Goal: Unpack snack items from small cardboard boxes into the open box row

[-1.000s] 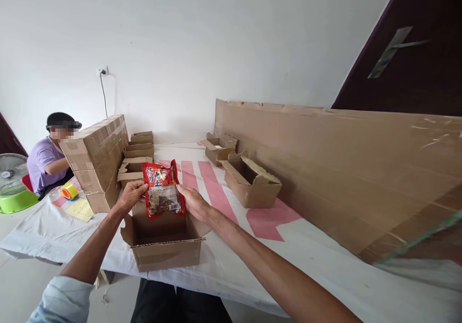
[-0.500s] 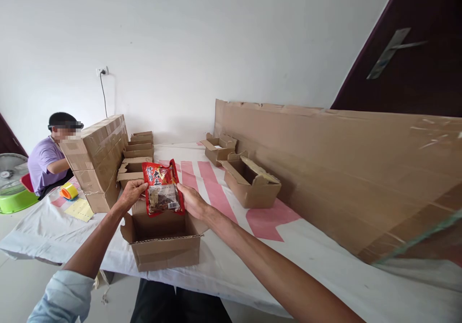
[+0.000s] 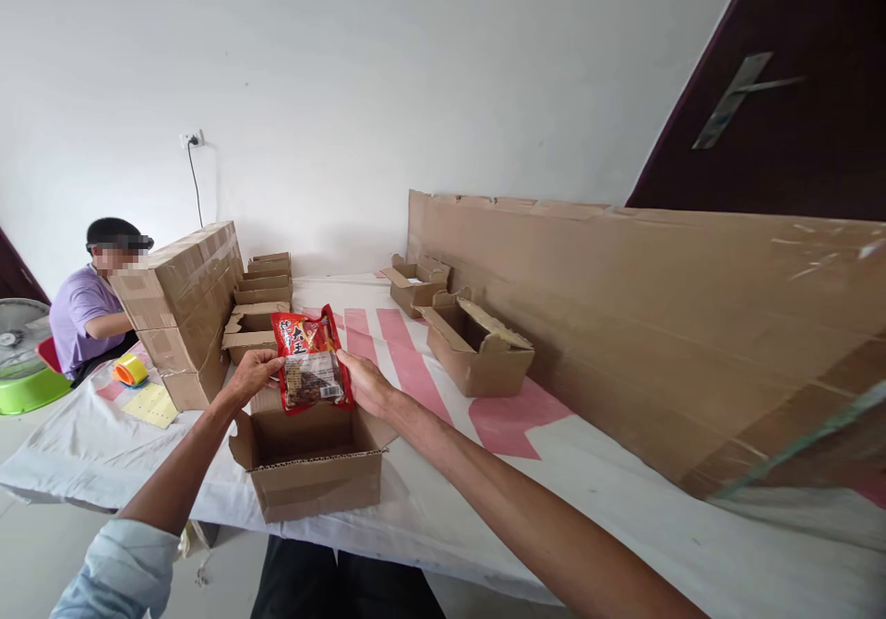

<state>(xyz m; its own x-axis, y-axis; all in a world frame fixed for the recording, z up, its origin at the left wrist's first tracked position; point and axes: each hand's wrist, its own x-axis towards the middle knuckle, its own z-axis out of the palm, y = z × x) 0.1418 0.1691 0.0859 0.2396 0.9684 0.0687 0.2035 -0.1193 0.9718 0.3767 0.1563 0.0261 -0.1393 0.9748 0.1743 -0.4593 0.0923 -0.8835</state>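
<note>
Holding a red packet upright between both hands, just above an open box sitting at the near edge of the table. Left hand pinching the packet's left edge, fingers closed on it; right hand gripping the right edge the same way, thumb on the front. Packet showing a printed red top and a clear lower window with dark contents inside. Box lying with flaps spread outward, its inside looking bare as far as can be seen.

Standing to the left, a stack of sealed cartons, with several small open boxes lined up just beside it toward the wall. Resting farther right on the pink-striped cloth, another open box, and a smaller one behind it. Leaning along the right side, a long cardboard sheet, touching the table.

Sitting at the far left end, a person in a purple shirt, well apart from the hands. Lying near that person, a tape roll and a yellow paper. Showing at the left edge, a fan above a green basin.
</note>
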